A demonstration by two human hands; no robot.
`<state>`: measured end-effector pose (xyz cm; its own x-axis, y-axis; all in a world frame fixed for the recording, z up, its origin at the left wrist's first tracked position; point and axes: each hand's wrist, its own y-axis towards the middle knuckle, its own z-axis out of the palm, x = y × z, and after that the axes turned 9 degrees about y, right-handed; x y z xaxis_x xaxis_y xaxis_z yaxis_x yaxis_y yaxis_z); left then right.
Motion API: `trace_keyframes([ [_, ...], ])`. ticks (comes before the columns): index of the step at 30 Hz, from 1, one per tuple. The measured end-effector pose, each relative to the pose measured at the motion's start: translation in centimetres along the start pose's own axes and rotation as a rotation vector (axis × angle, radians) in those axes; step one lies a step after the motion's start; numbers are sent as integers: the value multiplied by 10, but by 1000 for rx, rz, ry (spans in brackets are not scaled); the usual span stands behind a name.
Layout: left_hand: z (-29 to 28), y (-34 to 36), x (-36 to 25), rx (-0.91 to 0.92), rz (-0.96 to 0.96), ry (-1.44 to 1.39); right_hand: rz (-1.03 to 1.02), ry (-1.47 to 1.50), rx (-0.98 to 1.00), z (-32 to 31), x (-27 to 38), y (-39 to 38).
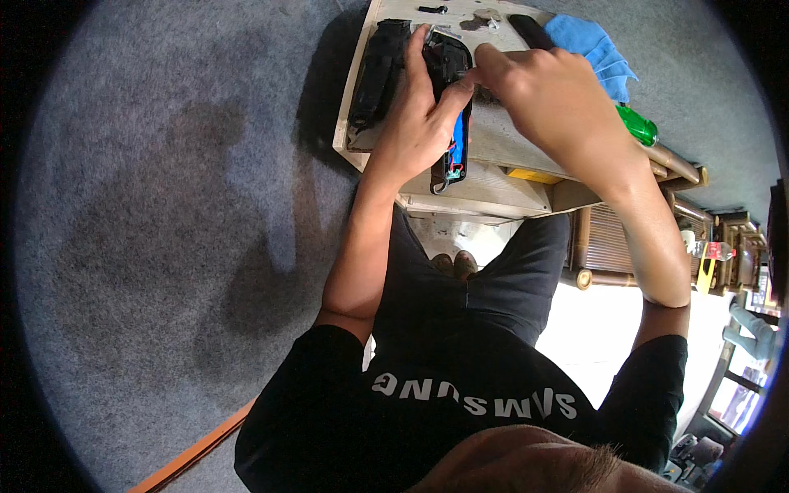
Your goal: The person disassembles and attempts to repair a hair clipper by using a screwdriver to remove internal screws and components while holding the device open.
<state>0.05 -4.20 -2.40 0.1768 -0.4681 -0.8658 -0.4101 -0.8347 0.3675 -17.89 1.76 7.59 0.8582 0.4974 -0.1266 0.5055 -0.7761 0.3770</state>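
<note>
My left hand [415, 123] is wrapped round an opened hair clipper [448, 62], its metal blade end pointing away from me. Inside the black housing I see a blue battery [459, 140], with red wires and a small green board near the close end. My right hand [546, 99] is closed over the clipper's right side, thumb and fingers pinched near its middle. Whatever lies between those fingertips is hidden. To the left of the clipper, a long black casing [380, 78] lies on the wooden table [509, 140].
A blue cloth [590, 53] lies at the back right beside a dark elongated object [530, 31]. A green translucent object [639, 126] sits by the right edge. Small dark and metal parts [433, 10] lie at the far edge. Below is an open shelf with a yellow item [532, 176].
</note>
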Motion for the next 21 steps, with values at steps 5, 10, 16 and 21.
trace_keyframes([
  [5, 3, -1, -8, -31, -69, -90, 31, 436, -248, -1, -22, -33],
  [10, -2, -5, -15, -19, -96, -176, 718, 1807, -837, 5, 24, -143],
  [16, -3, -6, -26, 50, -158, -293, 1381, 2195, -811, 78, 150, -246],
  [21, -1, -6, -30, -2, -147, -296, 1159, 2391, -426, 67, 200, -265],
])
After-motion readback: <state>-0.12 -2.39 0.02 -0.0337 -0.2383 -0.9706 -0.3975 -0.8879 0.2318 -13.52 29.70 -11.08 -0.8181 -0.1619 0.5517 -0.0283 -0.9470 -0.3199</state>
